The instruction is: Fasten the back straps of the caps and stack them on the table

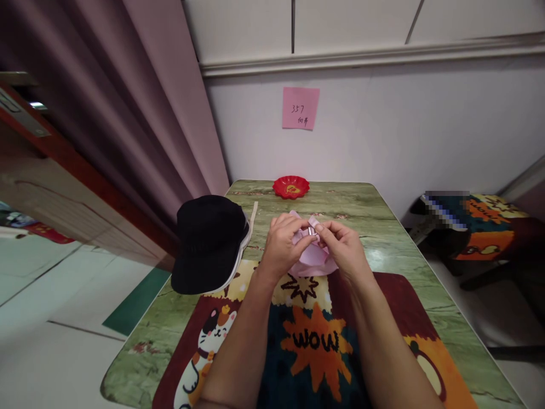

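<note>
A pink cap (314, 262) is held between my two hands over the patterned mat. Its strap passes through a small metal buckle (312, 231) at the top. My left hand (281, 244) is closed on the buckle side, thumb and fingers pinching the strap near the metal. With thumb and fingers pressed together, my right hand (344, 245) grips the strap's end (313, 222) just right of the buckle. Much of the cap is hidden behind my hands. Left of them lies a black cap (208, 241), with a white cap's edge (244, 250) showing beneath it.
A red scalloped dish (291, 187) stands at the back of the green marbled table (349, 201). Behind the black cap lies a pale strip (254, 215). The mat (276, 352) covers the near side. A pink note (300, 108) hangs on the wall; a stool (485, 227) stands right.
</note>
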Tool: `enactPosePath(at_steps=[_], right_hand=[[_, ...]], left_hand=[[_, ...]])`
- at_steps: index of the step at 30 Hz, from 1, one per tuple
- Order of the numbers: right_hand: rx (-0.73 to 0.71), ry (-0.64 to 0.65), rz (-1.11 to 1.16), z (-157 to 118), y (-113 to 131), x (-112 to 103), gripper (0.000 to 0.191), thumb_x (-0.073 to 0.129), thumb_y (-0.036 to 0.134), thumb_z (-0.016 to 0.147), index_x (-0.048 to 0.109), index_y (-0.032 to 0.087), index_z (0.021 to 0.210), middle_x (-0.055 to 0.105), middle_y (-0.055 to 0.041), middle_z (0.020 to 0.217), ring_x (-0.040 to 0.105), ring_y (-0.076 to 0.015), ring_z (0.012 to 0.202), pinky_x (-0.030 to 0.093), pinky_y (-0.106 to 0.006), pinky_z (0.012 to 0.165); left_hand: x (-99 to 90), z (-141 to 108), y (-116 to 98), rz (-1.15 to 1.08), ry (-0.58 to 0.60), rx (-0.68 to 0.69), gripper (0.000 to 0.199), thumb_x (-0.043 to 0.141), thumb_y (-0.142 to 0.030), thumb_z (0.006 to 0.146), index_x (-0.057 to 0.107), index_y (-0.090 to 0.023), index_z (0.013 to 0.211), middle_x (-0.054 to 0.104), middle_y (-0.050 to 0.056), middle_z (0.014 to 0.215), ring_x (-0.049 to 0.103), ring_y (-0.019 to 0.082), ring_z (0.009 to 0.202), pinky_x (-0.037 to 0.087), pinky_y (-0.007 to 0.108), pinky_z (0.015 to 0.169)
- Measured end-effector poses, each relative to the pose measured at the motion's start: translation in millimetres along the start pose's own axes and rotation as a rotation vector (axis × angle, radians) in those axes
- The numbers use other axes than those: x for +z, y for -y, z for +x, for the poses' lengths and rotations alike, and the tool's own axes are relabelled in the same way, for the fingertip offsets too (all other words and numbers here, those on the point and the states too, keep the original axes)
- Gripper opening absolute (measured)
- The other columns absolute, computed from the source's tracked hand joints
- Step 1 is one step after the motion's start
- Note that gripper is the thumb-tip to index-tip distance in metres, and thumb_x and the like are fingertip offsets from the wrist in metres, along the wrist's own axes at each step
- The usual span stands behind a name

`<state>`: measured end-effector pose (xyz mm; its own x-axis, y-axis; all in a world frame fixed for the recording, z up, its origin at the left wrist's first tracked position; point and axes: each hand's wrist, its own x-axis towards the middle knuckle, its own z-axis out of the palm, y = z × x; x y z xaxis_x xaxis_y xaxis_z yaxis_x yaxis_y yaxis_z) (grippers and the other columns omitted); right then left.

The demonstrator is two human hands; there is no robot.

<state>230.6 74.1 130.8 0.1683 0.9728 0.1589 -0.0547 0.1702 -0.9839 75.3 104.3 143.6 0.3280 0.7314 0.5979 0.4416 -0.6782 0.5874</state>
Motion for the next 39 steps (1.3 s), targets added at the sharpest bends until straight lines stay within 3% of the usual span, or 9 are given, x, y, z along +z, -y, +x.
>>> enactPosePath(at_steps=[6,9,13,19,24,39], right_hand=[[-0.046,-0.117,-0.056,2.4,-4.7,-3.6,0.035,0.071,0.054,0.078,0.073,0.020,0.083,0.058,0.0013,0.064,0.048,-0.0130,0.057,0.041,-0.026,0.055],[-0.052,-0.167,-0.095,2.4,-6.5,-4.7,0.036,0.071,0.055,0.078,0.073,0.019,0.079,0.065,-0.0017,0.071,0.051,-0.0141,0.061,0.043,-0.026,0.056],[-0.020,-0.190,-0.094,1.8,-5.6,-4.7,0.038,0.074,0.056,0.076,0.073,0.018,0.076,0.066,-0.0018,0.070,0.051,-0.0140,0.060,0.042,-0.026,0.054],[-0.037,-0.137,-0.044,2.2,-7.1,-3.4,0.041,0.069,0.057,0.081,0.062,0.020,0.067,0.051,0.0027,0.057,0.041,-0.0116,0.054,0.035,-0.025,0.050],[-0.006,-0.107,-0.037,2.5,-8.0,-1.0,0.042,0.067,0.054,0.082,0.055,0.021,0.060,0.047,0.0028,0.053,0.040,-0.0117,0.051,0.031,-0.026,0.049],[0.030,-0.102,-0.035,1.6,-6.0,1.4,0.038,0.068,0.049,0.081,0.056,0.020,0.059,0.048,0.0037,0.054,0.041,-0.0104,0.052,0.031,-0.025,0.051]], left_hand=[[-5.7,-0.3,0.4,-0.045,-0.142,-0.067,0.015,0.077,-0.024,0.080,0.077,-0.024,0.094,0.075,0.005,0.099,0.063,0.025,0.097,0.045,0.038,0.091],[-4.6,-2.2,3.3,-0.133,-0.161,-0.144,0.018,0.079,-0.026,0.078,0.079,-0.024,0.096,0.074,0.004,0.090,0.062,0.021,0.082,0.047,0.035,0.081],[1.2,-3.6,5.2,-0.344,-0.146,-0.266,0.022,0.082,-0.028,0.075,0.080,-0.023,0.097,0.062,-0.001,0.069,0.049,0.014,0.061,0.043,0.028,0.063],[5.9,-1.4,-0.2,-0.614,-0.123,-0.405,0.024,0.085,-0.025,0.069,0.079,-0.019,0.092,0.058,-0.002,0.066,0.044,0.010,0.056,0.036,0.024,0.053],[8.5,-1.3,-3.5,-0.665,-0.097,-0.427,0.027,0.087,-0.025,0.067,0.079,-0.018,0.092,0.064,0.000,0.071,0.049,0.010,0.059,0.039,0.023,0.055],[9.4,-1.0,-1.4,-0.691,-0.094,-0.439,0.029,0.087,-0.026,0.067,0.078,-0.016,0.093,0.066,0.000,0.071,0.052,0.009,0.059,0.042,0.021,0.056]])
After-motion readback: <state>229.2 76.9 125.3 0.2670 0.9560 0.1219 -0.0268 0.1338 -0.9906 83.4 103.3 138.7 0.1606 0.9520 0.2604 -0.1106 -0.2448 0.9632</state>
